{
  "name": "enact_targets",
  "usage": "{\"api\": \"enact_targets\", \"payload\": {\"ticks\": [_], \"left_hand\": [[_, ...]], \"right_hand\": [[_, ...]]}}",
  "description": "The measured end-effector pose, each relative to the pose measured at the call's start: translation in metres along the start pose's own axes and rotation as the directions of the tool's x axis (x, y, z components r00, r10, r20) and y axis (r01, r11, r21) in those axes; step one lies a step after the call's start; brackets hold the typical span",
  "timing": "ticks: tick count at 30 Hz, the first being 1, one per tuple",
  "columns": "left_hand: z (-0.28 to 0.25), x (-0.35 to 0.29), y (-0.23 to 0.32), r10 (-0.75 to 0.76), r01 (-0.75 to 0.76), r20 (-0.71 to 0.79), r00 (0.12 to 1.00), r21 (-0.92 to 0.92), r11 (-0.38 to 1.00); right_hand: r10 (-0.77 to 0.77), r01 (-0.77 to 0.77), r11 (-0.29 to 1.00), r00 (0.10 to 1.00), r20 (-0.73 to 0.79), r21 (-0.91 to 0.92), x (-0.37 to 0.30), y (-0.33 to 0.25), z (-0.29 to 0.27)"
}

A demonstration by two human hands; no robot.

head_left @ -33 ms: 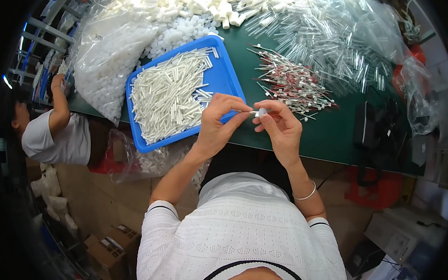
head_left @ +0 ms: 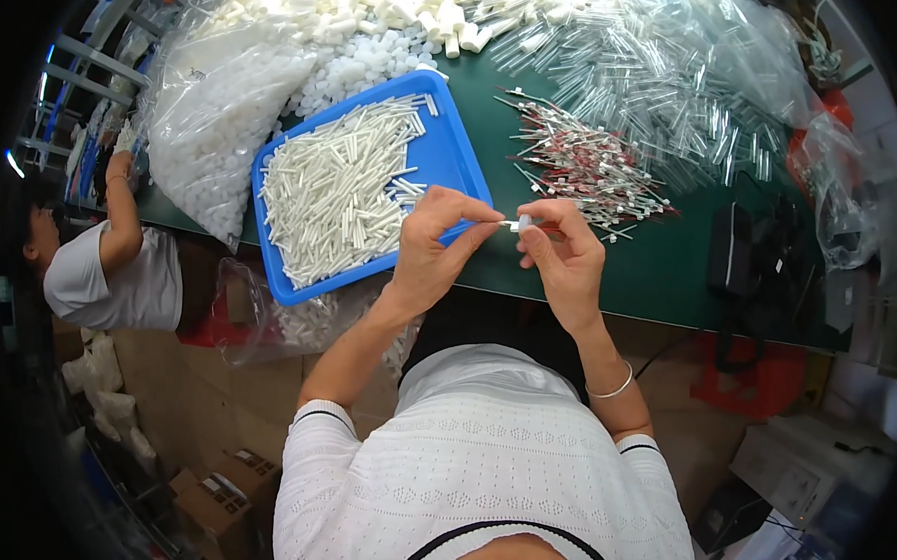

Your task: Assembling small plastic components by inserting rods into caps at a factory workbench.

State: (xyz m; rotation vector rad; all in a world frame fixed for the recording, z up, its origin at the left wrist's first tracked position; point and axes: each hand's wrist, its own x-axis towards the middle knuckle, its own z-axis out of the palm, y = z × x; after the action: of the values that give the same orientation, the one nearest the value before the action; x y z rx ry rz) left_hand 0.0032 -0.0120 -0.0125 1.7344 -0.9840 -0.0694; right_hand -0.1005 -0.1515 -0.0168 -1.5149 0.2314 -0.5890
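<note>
where fingers (head_left: 484, 212) pinch, white part (head_left: 514, 226), partly hidden

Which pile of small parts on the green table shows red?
The pile of thin pieces right of the blue tray, beyond the right hand: red shows among its white, while the others look white or clear.

Tray (head_left: 443, 158) on table (head_left: 669, 275), sticks (head_left: 339, 190) in it. Bag (head_left: 205, 125) left of tray, wires (head_left: 586, 164) right, tubes (head_left: 650, 81) kinda behind wires, off right. Left hand (head_left: 433, 245) by tray's near-right corner, right hand (head_left: 570, 260) before wires.
</note>
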Motion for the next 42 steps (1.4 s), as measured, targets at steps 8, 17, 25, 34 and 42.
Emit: {"api": "enact_targets", "payload": {"ticks": [8, 17, 25, 34, 42], "left_hand": [[-0.011, 0.024, 0.017, -0.066, 0.091, 0.336, 0.940, -0.062, 0.994], [-0.032, 0.189, -0.094, -0.373, 0.079, 0.036, 0.927, 0.954, 0.288], [-0.017, 0.199, -0.087, -0.373, 0.129, 0.127, 0.919, 0.798, 0.589], [0.056, 0.022, -0.005, -0.240, 0.320, 0.334, 0.912, -0.213, 0.923], [0.032, -0.010, 0.002, -0.377, 0.460, 0.289, 0.880, -0.318, 0.829]], "right_hand": [[0.335, -0.393, 0.892, 0.907, 0.256, 0.224, 0.004, 0.009, -0.025], [0.225, -0.244, 0.899, 0.970, 0.093, 0.363, 0.004, 0.015, -0.042], [0.213, -0.201, 0.903, 0.977, 0.009, 0.380, -0.007, 0.016, -0.058], [0.180, -0.212, 0.783, 0.977, 0.114, 0.585, -0.009, 0.018, -0.032], [0.252, -0.295, 0.692, 0.954, 0.161, 0.659, -0.009, 0.024, -0.028]]}}
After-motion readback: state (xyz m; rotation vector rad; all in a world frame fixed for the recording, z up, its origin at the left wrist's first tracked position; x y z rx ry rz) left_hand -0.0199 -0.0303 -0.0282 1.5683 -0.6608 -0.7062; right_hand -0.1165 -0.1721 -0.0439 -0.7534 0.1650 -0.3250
